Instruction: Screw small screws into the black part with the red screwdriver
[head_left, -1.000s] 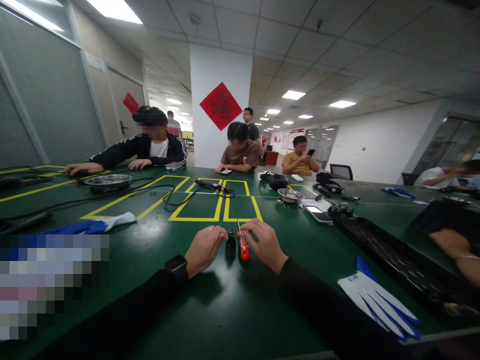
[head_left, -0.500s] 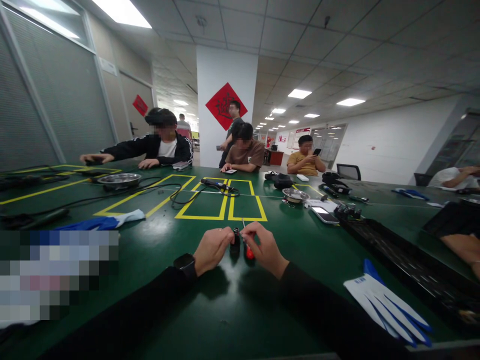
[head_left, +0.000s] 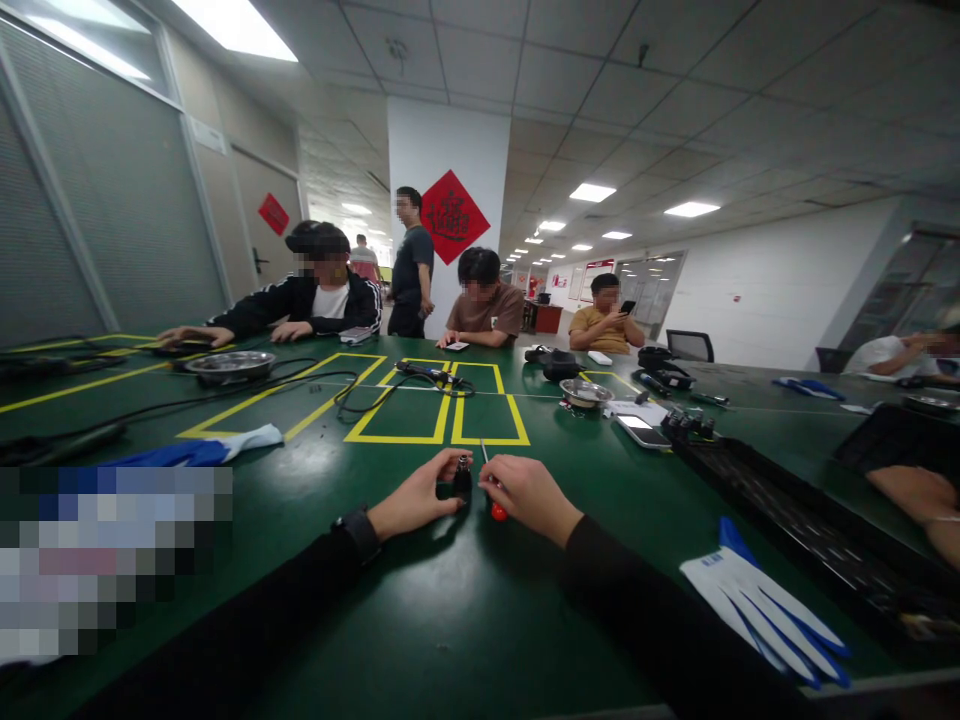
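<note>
Near the middle of the green table [head_left: 450,600] my left hand [head_left: 416,492] curves around a small black cylindrical part [head_left: 463,478] with a metallic top, its thumb and fingers on either side of it. Just to the right, my right hand [head_left: 529,492] is closed on a screwdriver. The screwdriver's red handle end [head_left: 499,512] shows below the fingers and its thin metal shaft [head_left: 484,450] points up and away. The tool and the black part are close together but apart.
A glove [head_left: 757,610] and a long black tray [head_left: 810,520] lie at right, near a phone [head_left: 643,431] and metal bowl [head_left: 586,392]. Cables, another bowl [head_left: 231,366] and a blue-white glove [head_left: 195,450] lie left. Several people are across the table.
My left fingers have opened wider around the black part, showing more of it. The standing person has moved left, and the seated person's outstretched hand at left has shifted right.
</note>
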